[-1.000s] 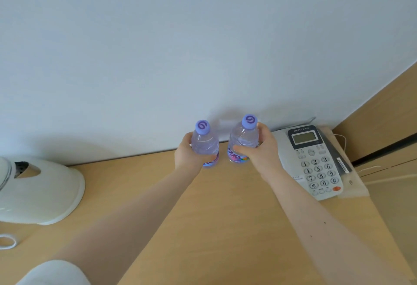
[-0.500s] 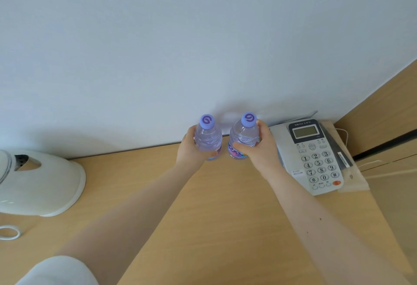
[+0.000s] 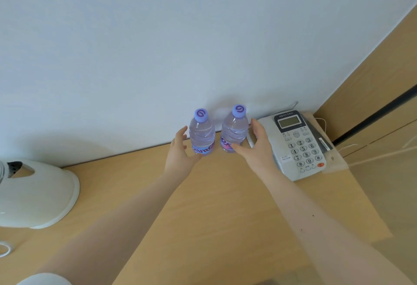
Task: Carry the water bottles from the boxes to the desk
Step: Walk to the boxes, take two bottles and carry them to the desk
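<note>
Now two water bottles stand upright on the desk [image 3: 214,205], close to the white wall [image 3: 180,36] and just beside each other without touching. Both are clear, with purple caps and coloured labels low on the body. The left bottle [image 3: 202,136] has the left hand [image 3: 180,151] just beside it. That hand's fingers are straight and spread, holding nothing; its thumb lies in front of the bottle's base, and whether it touches cannot be told. The right bottle [image 3: 233,131] has the right hand [image 3: 257,147] at its right side, also spread and loose, gripping nothing. The fingers stand a little off the bottle's side, and the thumb crosses in front of the label. Both bare forearms reach in from the lower edge, and a white sleeve [image 3: 45,280] shows at the bottom left. Just right of the right hand a grey desk telephone [image 3: 297,145] lies on the desk, near the corner where a wooden cabinet [image 3: 372,93] meets the wall. Well apart, at the left edge, sits a white appliance [image 3: 33,194], with a loop of white cable [image 3: 4,248] below it.
</note>
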Available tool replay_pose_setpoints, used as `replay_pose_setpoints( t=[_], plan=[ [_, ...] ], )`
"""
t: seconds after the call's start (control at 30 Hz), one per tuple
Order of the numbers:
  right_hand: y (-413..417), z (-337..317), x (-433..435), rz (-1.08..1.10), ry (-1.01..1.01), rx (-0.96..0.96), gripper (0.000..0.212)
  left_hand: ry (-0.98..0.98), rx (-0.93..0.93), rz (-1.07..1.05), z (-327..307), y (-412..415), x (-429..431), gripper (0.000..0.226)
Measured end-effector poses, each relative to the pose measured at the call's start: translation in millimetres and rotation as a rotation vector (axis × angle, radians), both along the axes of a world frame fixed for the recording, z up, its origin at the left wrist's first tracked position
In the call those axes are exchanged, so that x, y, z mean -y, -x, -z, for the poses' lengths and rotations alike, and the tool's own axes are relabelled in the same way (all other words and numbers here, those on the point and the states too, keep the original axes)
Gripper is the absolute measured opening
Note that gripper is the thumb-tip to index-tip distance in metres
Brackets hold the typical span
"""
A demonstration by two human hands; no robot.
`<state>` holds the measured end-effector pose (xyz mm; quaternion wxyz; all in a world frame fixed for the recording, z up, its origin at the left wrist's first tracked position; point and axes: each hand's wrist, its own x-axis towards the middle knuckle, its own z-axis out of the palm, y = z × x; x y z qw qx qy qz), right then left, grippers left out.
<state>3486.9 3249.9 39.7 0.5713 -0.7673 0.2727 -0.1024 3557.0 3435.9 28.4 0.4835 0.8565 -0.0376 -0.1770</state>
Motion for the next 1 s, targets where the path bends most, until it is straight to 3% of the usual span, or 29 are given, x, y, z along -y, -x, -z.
replay_pose_setpoints(
  t=[0.1,0.17,0.3,0.57,0.73,1.0],
  plan=[
    [19.0,2.3,0.0,0.037,0.071,-0.030,0.075,0.012,0.020,-0.075,11.7,14.6,-0.9,0.050],
    [34.7,4.9,1.7,0.051,0.162,-0.093,0.065,-0.011,0.020,-0.011,19.9,27.4,-0.8,0.033],
    [63.9,0.9,12.4,0.035,0.314,-0.185,0.053,-0.091,-0.002,0.203,19.8,44.1,16.7,0.022],
    [156.2,-25.4,65.7,0.045,0.520,-0.425,0.051,-0.503,0.199,0.733,-11.7,95.9,98.6,0.034],
    [254.1,-35.7,106.0,0.170,0.437,-0.520,0.051,-0.656,0.467,0.974,-32.5,172.1,158.0,0.043],
    [451.5,-39.8,159.1,0.377,0.393,-0.576,0.056,-0.674,0.691,1.295,-42.8,338.0,271.4,0.039]
  ],
)
